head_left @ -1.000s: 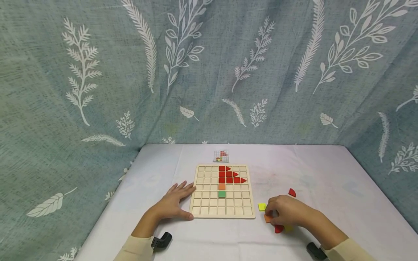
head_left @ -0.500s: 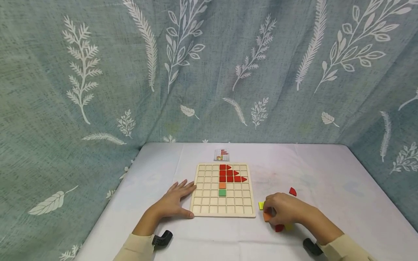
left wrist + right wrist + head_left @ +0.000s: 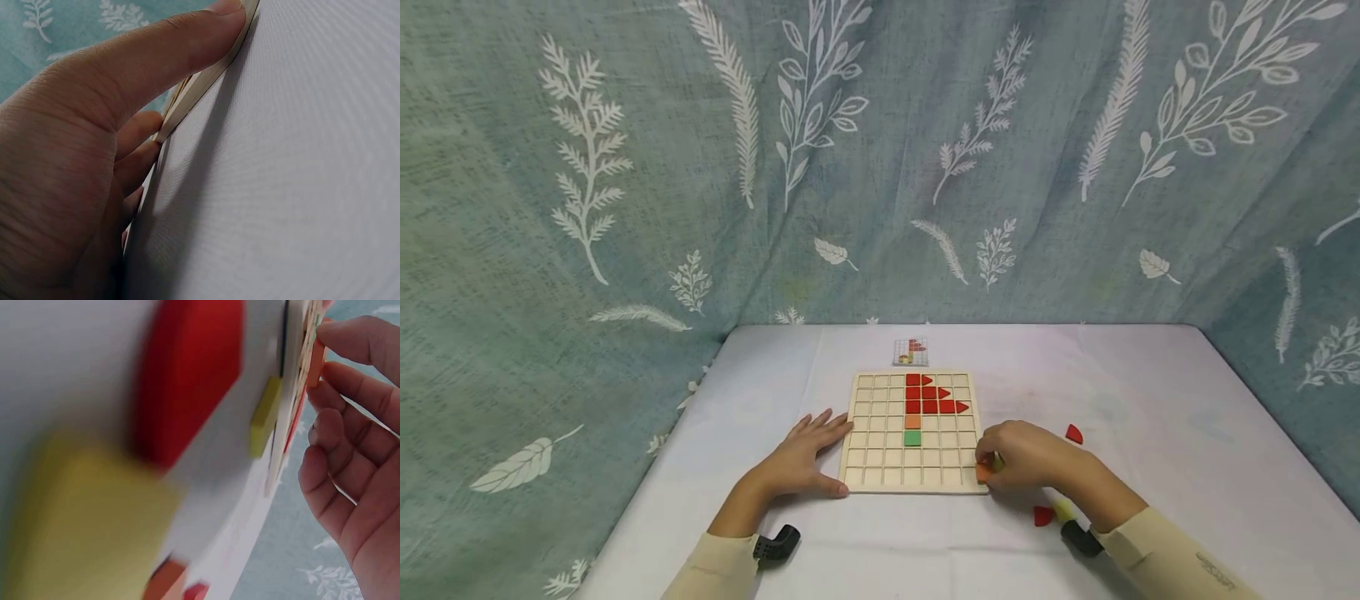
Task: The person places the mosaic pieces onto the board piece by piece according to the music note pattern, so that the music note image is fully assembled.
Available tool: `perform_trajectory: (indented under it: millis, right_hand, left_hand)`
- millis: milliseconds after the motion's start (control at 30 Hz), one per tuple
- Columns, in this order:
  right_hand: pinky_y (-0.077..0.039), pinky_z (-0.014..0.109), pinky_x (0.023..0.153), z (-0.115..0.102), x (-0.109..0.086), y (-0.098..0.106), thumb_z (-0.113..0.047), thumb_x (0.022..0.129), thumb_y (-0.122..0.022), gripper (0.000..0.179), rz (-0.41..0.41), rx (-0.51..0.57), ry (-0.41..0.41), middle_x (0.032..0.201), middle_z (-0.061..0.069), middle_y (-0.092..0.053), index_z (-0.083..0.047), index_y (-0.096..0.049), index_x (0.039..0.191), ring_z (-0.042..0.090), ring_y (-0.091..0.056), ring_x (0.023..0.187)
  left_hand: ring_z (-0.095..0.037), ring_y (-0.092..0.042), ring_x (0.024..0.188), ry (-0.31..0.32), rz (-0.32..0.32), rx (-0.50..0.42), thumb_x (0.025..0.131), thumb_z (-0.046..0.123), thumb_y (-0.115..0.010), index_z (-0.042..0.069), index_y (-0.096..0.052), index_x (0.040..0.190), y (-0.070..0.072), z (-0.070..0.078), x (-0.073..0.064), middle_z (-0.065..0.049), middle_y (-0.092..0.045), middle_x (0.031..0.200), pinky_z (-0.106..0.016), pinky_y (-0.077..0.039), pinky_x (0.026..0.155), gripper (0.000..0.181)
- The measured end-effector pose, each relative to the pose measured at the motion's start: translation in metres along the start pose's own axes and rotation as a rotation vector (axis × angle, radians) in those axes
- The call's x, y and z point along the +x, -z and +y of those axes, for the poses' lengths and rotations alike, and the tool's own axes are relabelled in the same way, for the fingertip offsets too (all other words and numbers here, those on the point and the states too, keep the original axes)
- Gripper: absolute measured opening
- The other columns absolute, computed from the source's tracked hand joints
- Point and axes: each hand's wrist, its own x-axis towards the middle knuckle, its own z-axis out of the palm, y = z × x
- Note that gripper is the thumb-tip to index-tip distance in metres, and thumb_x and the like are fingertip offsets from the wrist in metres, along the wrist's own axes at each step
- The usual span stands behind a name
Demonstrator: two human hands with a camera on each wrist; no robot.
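Observation:
My right hand (image 3: 1024,454) pinches an orange square tile (image 3: 982,473) over the lower right corner of a wooden grid board (image 3: 880,479). In the right wrist view the orange tile (image 3: 316,364) stands between thumb and fingertips. My left hand (image 3: 793,467) lies with fingers spread against the board's left side. Its thumb (image 3: 187,47) touches the board's edge (image 3: 194,97) in the left wrist view. Red tiles (image 3: 913,393) form three rows ending in points, with an orange tile (image 3: 912,422) and a green tile (image 3: 912,438) below them.
A small pattern card (image 3: 911,352) lies behind the board. To the right are a red rounded piece (image 3: 1074,433), another red piece (image 3: 1043,516) and a yellow piece (image 3: 1063,509). A yellow tile (image 3: 265,417) lies beside the board. A patterned cloth (image 3: 955,167) hangs behind.
My right hand has picked up the orange tile from the table and carried it left and away from me to the board's corner. The left hand keeps its place.

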Motion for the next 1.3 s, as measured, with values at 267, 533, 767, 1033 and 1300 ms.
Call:
perform_trajectory:
  millis: [267, 533, 767, 1033, 1300]
  right_hand:
    - [-0.051, 0.024, 0.068, -0.009, 0.027, 0.000, -0.023, 0.075, -0.080, 0.016, 0.034, -0.012, 0.020, 0.082, -0.016, -0.061, -0.019, -0.075, 0.090, 0.004, -0.053, 0.072]
    - [-0.051, 0.025, 0.069, -0.016, 0.050, -0.003, -0.025, 0.081, -0.077, 0.012, 0.044, -0.028, 0.054, 0.083, -0.015, -0.063, -0.018, -0.076, 0.091, 0.002, -0.053, 0.073]
    - [-0.048, 0.023, 0.067, -0.025, 0.066, -0.010, -0.025, 0.081, -0.075, 0.013, 0.042, -0.073, 0.111, 0.082, -0.013, -0.060, -0.017, -0.075, 0.091, 0.002, -0.050, 0.071]
    - [-0.045, 0.021, 0.064, -0.035, 0.078, -0.020, -0.022, 0.083, -0.074, 0.007, 0.023, -0.062, 0.108, 0.075, -0.013, -0.056, -0.022, -0.068, 0.079, 0.003, -0.048, 0.069]
    - [-0.045, 0.021, 0.063, -0.038, 0.082, -0.021, -0.026, 0.085, -0.073, 0.011, 0.016, -0.074, 0.100, 0.074, -0.014, -0.054, -0.024, -0.066, 0.077, 0.004, -0.048, 0.069]
  left_hand:
    - [-0.020, -0.011, 0.147, 0.034, -0.004, 0.025, 0.056, 0.081, -0.070, 0.022, -0.039, 0.151, -0.001, 0.000, 0.003, 0.007, -0.027, 0.157, -0.046, -0.002, 0.118, 0.117]
    - [-0.023, -0.013, 0.147, 0.024, -0.002, 0.021, 0.057, 0.078, -0.072, 0.020, -0.040, 0.150, 0.000, 0.001, 0.002, 0.004, -0.029, 0.157, -0.048, -0.003, 0.118, 0.115]
    - [-0.026, -0.013, 0.147, 0.014, -0.008, -0.007, 0.057, 0.078, -0.072, 0.018, -0.041, 0.150, 0.002, 0.002, -0.001, 0.002, -0.030, 0.157, -0.050, -0.003, 0.117, 0.115]
    - [-0.025, -0.013, 0.147, 0.014, -0.010, -0.008, 0.056, 0.078, -0.072, 0.019, -0.041, 0.150, 0.002, 0.003, -0.002, 0.002, -0.030, 0.157, -0.049, -0.003, 0.118, 0.115]
    - [-0.025, -0.013, 0.147, 0.013, -0.007, -0.008, 0.058, 0.076, -0.074, 0.019, -0.040, 0.150, 0.004, 0.005, -0.003, 0.002, -0.030, 0.157, -0.049, -0.003, 0.118, 0.114]
